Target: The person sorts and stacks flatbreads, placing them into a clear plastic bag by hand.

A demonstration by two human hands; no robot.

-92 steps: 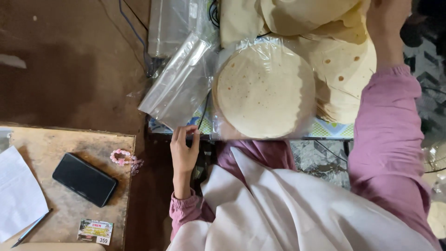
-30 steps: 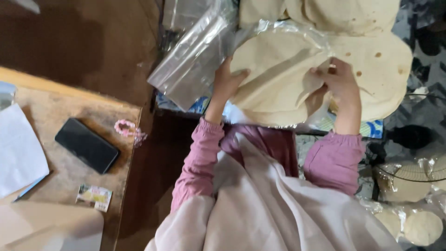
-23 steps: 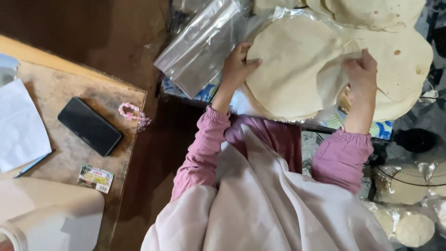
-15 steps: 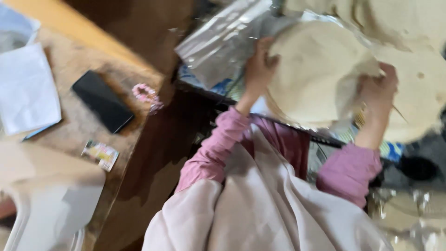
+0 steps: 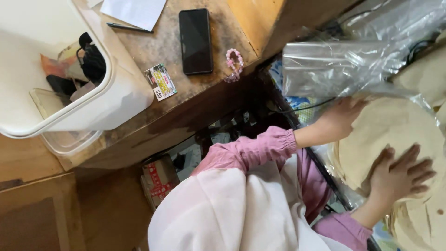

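Hands: two are seen, both in pink sleeves, at the right of the frame.
Left hand (image 5: 341, 118): laid against the upper left edge of the flatbread stack (image 5: 395, 135); its fingers are hidden by the bread and the plastic, so their spread cannot be told.
Right hand (image 5: 399, 174): pressed flat on the lower part of the stack, fingers spread wide, nothing gripped.
Flatbread stack: one round pale stack at the right edge, partly covered by clear plastic.
Plastic bags (image 5: 344, 65): a clear heap at upper right; the count cannot be told.
Wooden table (image 5: 232, 37): upper middle; one black phone (image 5: 195, 41), one pink bead bracelet (image 5: 234, 64), one small printed card (image 5: 160, 82), one pen (image 5: 129, 28) are borne on it.
White bin (image 5: 93, 97): one, upper left.
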